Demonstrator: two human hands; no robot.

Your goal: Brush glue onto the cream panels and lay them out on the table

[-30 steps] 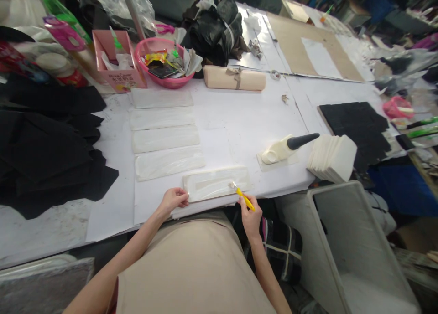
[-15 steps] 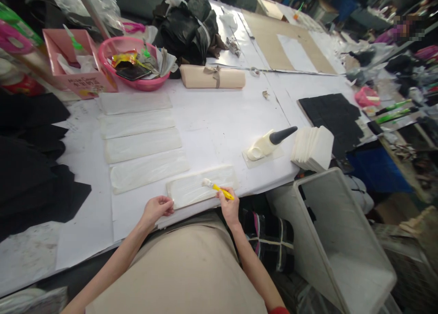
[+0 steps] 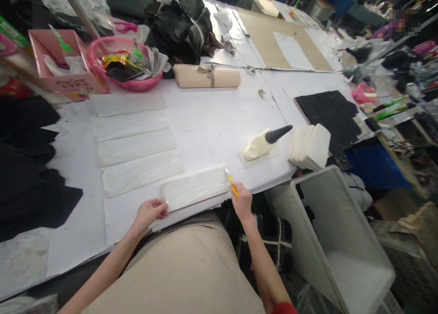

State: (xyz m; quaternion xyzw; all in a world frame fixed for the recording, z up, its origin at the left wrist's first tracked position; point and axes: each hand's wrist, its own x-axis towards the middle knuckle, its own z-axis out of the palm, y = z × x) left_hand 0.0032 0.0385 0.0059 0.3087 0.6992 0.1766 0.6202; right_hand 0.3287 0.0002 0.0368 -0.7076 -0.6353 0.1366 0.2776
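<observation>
A yellow-handled paintbrush (image 3: 232, 183) is gripped in my right hand (image 3: 243, 201), its bristles at the far right corner of a whitish rectangular panel (image 3: 195, 189). The panel lies near the table's front edge, with pale, glossy streaks on its surface. At its left end, the thumb and fingers of my left hand (image 3: 150, 213) close on the near corner. Several similar streaked panels (image 3: 143, 172) lie in a column to the left. Beyond my right hand, a cream container (image 3: 256, 148) with a dark, tapered piece sticking out rests on a small clear sheet.
A stack of white pieces (image 3: 310, 146) stands at the table's right edge, above a grey bin (image 3: 356, 254). Black sheets (image 3: 30, 182) cover the left side. Along the back are a pink box (image 3: 70, 84), a pink basin (image 3: 143, 84) and a tied beige roll (image 3: 191, 77).
My right hand has carried the brush rightward, from the panel's middle to its far right corner. My left hand stays at the left end. The whole view has shifted slightly.
</observation>
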